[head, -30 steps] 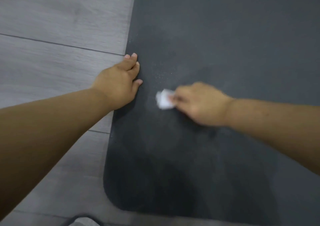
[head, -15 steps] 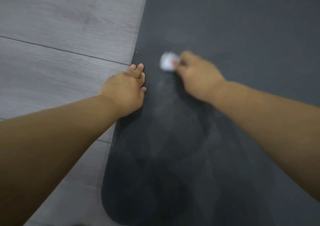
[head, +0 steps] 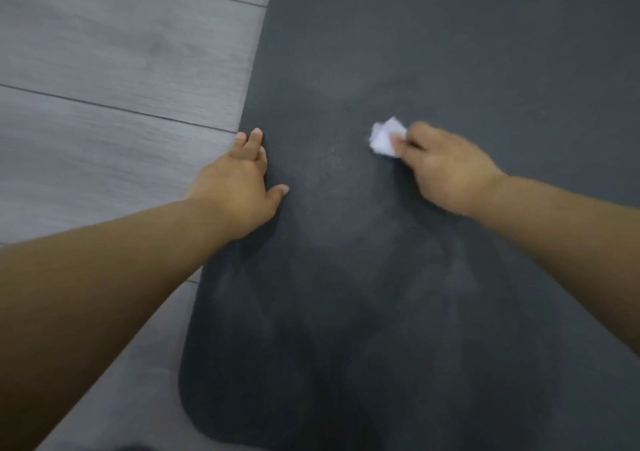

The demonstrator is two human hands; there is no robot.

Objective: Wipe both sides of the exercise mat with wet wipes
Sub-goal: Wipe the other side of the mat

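Dark grey exercise mat [head: 450,52] lies flat on the pale wood-grain floor [head: 121,70], its rounded corner nearest me; my left hand [head: 239,187] rests spread on the mat's left edge, fingers straight; my right hand [head: 446,170], well apart from it, pinches a crumpled white wet wipe [head: 386,137] against the mat's surface; faint pale streaks show on the mat below both hands.

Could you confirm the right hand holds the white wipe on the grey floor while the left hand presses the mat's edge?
Not quite: the head view shows the right hand holding the white wipe on the dark mat, not the floor; the left hand presses the mat's edge.
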